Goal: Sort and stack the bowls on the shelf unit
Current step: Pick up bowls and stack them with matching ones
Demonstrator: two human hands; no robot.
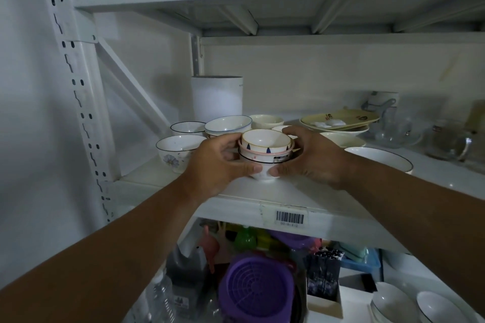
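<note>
Both hands hold a short stack of small white ceramic bowls (265,155) near the front edge of the white metal shelf (262,191). The left hand (217,162) curls round the stack's left side, thumb low on the bottom bowl's foot; the right hand (312,155) wraps the right side, fingers over the far rim and thumb meeting the base. The top bowl has a tan rim and dark blue triangles, the one under it a pink rim, the lowest a dark rim. Whether the foot touches the shelf or sits just above it cannot be told.

To the left stands a white bowl with a grey flower print (178,151), close to the perforated white upright post (78,92). Behind the stack are a dark-rimmed white bowl (187,127), a blue-rimmed white bowl (227,124) and a small cream bowl (266,121), with a tall white cylinder (217,98) at the back. To the right lie yellow printed plates (341,119) and a large white dark-rimmed bowl (380,160) near the front edge. Bare shelf shows in front of the stack, down to the barcode label (290,218)
</note>
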